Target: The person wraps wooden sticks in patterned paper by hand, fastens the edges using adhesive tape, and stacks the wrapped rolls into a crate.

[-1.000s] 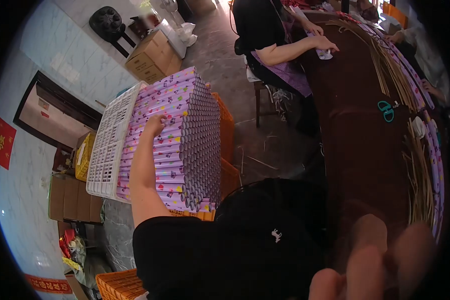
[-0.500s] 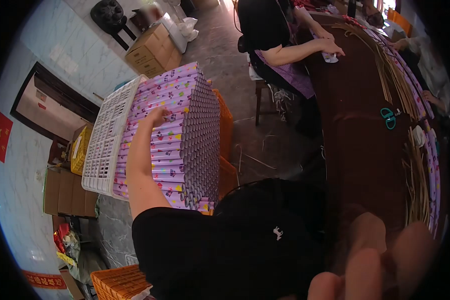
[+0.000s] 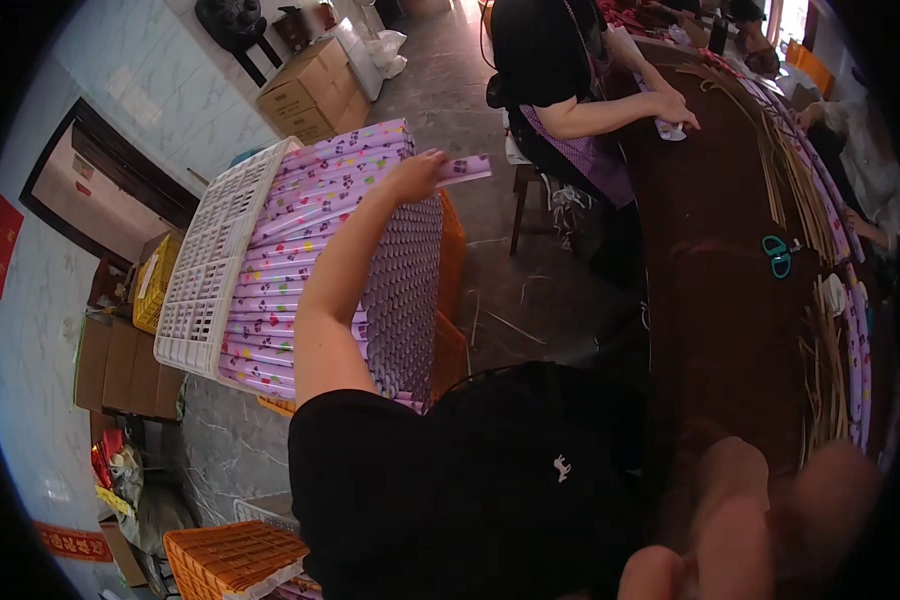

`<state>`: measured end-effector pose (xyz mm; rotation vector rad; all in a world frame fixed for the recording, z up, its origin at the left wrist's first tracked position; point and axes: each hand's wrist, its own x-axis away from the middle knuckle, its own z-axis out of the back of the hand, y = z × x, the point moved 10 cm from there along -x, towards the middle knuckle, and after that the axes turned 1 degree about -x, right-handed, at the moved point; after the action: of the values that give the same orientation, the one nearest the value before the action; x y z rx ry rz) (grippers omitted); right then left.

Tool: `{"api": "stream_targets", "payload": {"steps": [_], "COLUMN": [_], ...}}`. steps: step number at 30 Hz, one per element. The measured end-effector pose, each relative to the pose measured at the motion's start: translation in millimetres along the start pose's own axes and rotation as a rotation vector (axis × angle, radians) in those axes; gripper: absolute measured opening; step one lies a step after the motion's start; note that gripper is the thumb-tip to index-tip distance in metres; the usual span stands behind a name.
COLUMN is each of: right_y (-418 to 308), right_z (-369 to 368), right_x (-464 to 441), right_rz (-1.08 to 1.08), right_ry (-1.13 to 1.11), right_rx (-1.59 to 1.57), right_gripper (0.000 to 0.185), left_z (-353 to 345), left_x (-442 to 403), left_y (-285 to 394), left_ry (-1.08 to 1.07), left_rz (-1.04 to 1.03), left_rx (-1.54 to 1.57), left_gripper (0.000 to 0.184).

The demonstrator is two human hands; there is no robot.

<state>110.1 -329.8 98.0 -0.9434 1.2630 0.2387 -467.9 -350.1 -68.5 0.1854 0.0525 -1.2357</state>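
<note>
My left hand (image 3: 415,178) is closed around a purple patterned tube (image 3: 467,168), whose end points right past my fingers. It is at the upper right edge of a big stack of similar purple tubes (image 3: 280,255), printed with colourful little shapes. The stack lies in a white plastic crate (image 3: 213,255), with its open tube ends facing right. My right hand (image 3: 740,530) is very close to the camera at the bottom right, large and blurred. Several of its fingers show, but I cannot make out anything in them.
A long brown-covered table (image 3: 715,330) runs along the right, with teal scissors (image 3: 776,257) and flat brown strips (image 3: 820,370) on it. A co-worker (image 3: 545,70) in black handles a purple piece there. Orange baskets (image 3: 235,555) and cardboard boxes (image 3: 315,90) stand on the floor.
My left hand has moved up and right from the top of the stack to its edge, and a purple tube now sticks out of it. My right hand stays near the camera.
</note>
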Motion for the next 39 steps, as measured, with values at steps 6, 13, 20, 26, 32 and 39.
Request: {"api": "stream_targets", "payload": {"steps": [6, 13, 20, 26, 32, 39], "right_y": [-11, -37, -66, -100, -135, -113], "right_z": [6, 19, 22, 22, 16, 59], "right_x": [-2, 1, 15, 25, 28, -23], "right_rz": [0.009, 0.017, 0.037, 0.056, 0.084, -0.014], "right_ry": [0.025, 0.066, 0.134, 0.2, 0.235, 0.273], "right_rx": [0.041, 0.128, 0.25, 0.394, 0.541, 0.767], "right_gripper": [0.021, 0.021, 0.022, 0.022, 0.022, 0.022], "left_z": [-2, 18, 39, 41, 31, -20], "left_x": [-72, -88, -6, 107, 180, 228], "left_y": [159, 362, 546, 629, 654, 688], "left_ry": [-0.055, -0.126, -0.103, 0.177, 0.383, -0.469], "left_rz": [-0.179, -0.572, -1.097, -1.622, -1.988, -2.248], "left_rx": [0.053, 0.303, 0.135, 0.082, 0.161, 0.4], "left_gripper": [0.034, 0.027, 0.036, 0.037, 0.032, 0.029]}}
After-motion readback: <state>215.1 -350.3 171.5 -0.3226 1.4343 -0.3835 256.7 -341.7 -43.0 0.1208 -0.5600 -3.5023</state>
